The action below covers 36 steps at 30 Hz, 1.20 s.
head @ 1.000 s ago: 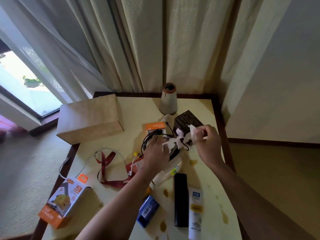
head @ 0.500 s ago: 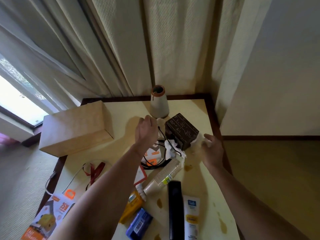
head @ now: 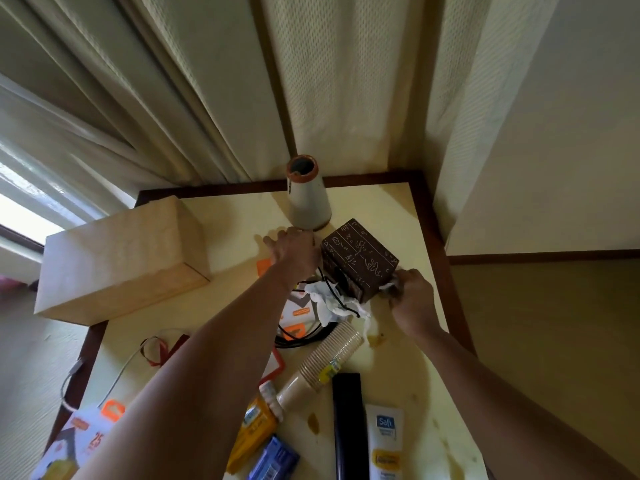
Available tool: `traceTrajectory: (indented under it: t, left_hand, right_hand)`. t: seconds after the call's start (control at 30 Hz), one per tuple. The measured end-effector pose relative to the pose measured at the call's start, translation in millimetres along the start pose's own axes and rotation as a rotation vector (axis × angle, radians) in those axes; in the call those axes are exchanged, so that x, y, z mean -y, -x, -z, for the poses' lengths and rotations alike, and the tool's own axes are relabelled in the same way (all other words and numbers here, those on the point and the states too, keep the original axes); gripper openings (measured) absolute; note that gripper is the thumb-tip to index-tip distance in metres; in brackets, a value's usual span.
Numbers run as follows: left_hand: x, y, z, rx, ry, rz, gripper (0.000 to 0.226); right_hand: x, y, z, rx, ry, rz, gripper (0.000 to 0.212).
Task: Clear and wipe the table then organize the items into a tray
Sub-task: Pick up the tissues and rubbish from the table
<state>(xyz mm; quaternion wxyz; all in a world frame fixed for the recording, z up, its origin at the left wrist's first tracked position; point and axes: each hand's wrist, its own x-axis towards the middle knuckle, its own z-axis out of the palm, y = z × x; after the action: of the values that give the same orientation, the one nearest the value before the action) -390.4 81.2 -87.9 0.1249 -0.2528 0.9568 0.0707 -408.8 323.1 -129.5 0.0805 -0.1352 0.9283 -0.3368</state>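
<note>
Head view: the left hand (head: pixel 294 249) has left the crumpled tissue (head: pixel 329 303) and lies, fingers loosely spread, against the carved box (head: pixel 360 258) on the tabletop (head: pixel 235 220); the right hand (head: pixel 412 299) pinches a tissue scrap (head: pixel 386 287) at its near corner. Lifting the box looks next.

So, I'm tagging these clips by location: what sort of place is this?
Probably a bedroom or hotel room corner: floor-length cream curtains by a window, and a small side table strewn with a Safi tube and a charger box.
</note>
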Motion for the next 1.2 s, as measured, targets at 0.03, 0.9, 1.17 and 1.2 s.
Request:
traceTrajectory:
  t: [0.03,0.9,1.17,1.2]
  left_hand:
    - [1.1,-0.1,-1.9,0.005,0.006,0.008,0.030]
    - [17.9,121.5,-13.1,-0.422,0.485,-0.139,0.030]
    - [11.9,140.6,-37.5,-0.166,0.423,-0.162,0.041]
    - [11.2,139.3,-40.2,-0.138,0.383,-0.187,0.050]
  right_hand:
    - [-2.1,2.0,-0.2,-0.004,-0.011,-0.011,0.020]
    - [55.0,60.1,3.0,0.287,-0.459,-0.395,0.024]
    - [50.1,69.4,15.8,0.137,-0.354,-0.366,0.012]
    - [45.5,70.3,17.3,0.084,-0.344,-0.347,0.008]
